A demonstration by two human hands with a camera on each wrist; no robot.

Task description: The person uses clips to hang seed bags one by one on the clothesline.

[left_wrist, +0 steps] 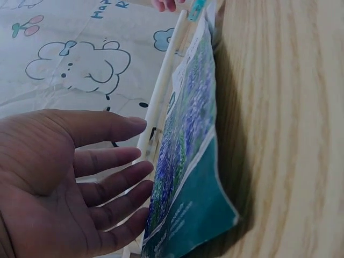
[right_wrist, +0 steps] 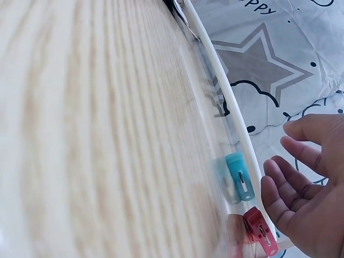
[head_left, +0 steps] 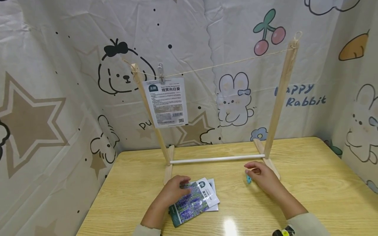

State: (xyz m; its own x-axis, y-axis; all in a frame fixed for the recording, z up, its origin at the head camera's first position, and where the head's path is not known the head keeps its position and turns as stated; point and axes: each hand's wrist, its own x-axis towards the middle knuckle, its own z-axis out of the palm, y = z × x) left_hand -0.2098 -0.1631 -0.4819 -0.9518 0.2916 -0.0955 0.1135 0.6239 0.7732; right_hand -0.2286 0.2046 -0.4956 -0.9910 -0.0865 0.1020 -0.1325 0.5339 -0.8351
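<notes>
Packet [head_left: 192,204] just below left hand [head_left: 175,190], loosely spread — blue clip [right_wrist: 240,176] near right hand [head_left: 262,175], relaxed and wide

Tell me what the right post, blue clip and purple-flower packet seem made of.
Right post: likely matte wood, judging by pale tan colour. Blue clip: probably plastic, evenly coloured, slight sheen. Purple-flower packet: glossy, with pale highlights; plastic film or coated paper, unclear which.

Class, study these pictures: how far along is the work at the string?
Done: one white packet hangs from the string by a metal clip.
In hand: nothing looks gripped; the left hand is at the purple-flower packet, the right hand beside the blue clip, near the red clip.
Left, probably: hanging the purple-flower packet and the packet partly beneath it, both on the table.
</notes>
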